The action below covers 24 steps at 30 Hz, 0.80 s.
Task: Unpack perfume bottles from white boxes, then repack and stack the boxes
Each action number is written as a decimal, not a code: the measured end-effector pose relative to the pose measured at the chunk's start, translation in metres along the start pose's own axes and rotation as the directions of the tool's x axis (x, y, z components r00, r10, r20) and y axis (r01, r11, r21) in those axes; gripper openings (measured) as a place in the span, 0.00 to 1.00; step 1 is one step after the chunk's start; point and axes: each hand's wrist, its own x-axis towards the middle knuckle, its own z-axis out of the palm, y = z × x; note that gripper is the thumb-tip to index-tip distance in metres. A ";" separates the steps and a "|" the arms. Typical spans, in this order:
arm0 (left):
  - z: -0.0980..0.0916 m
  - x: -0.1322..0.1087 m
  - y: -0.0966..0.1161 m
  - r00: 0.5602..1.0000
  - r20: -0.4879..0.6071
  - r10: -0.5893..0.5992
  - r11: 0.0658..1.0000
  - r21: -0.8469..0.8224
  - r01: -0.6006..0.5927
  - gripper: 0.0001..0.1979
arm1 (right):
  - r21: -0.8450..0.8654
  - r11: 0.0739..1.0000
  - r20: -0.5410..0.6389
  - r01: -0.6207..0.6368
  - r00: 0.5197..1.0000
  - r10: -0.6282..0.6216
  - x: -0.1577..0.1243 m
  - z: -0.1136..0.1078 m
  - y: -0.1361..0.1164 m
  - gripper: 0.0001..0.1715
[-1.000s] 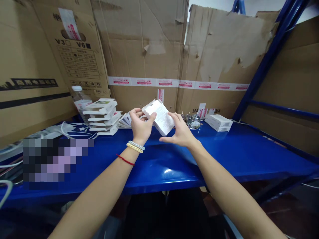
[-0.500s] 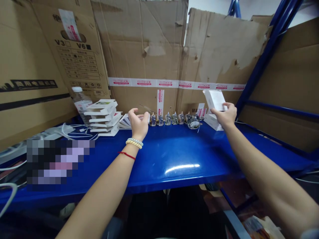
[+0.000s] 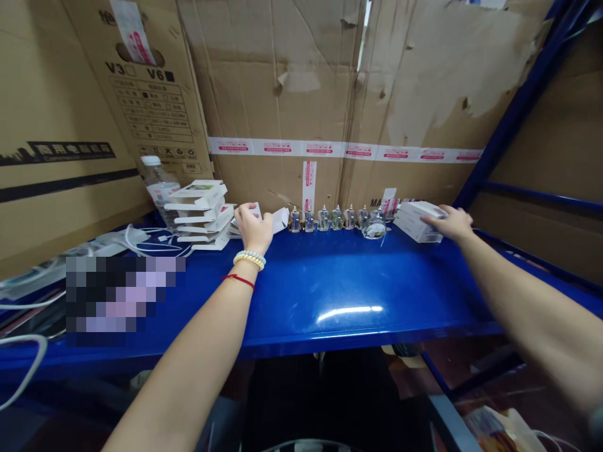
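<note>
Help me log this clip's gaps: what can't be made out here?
Head view:
- Blurred patch on blue shelf: masks what lies there.
- Left hand: its back hides fingers on flat cartons.
- Glass bottles: too small to identify.
- White boxes under right hand: print too small.

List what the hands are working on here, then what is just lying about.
In hand: left hand on flat white folded cartons; right hand on stacked closed white cardboard boxes.
Lying about: small clear glass bottles; clear plastic water bottle; white cables; pile of open white cartons.
</note>
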 end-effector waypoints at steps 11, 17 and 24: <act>-0.004 0.006 -0.024 0.962 0.228 0.153 0.913 0.339 -0.226 0.17 | 0.243 0.955 -0.122 0.167 0.982 -0.141 -0.040 0.015 -0.126 0.31; 0.000 -0.006 -0.029 0.879 0.471 0.075 0.742 0.562 -0.365 0.30 | 0.427 0.839 -0.145 0.338 0.941 -0.305 -0.096 0.045 -0.192 0.24; 0.000 -0.002 -0.030 0.867 0.496 0.057 0.650 0.641 -0.409 0.18 | 0.455 0.714 0.029 0.532 0.793 -0.609 -0.155 0.071 -0.197 0.25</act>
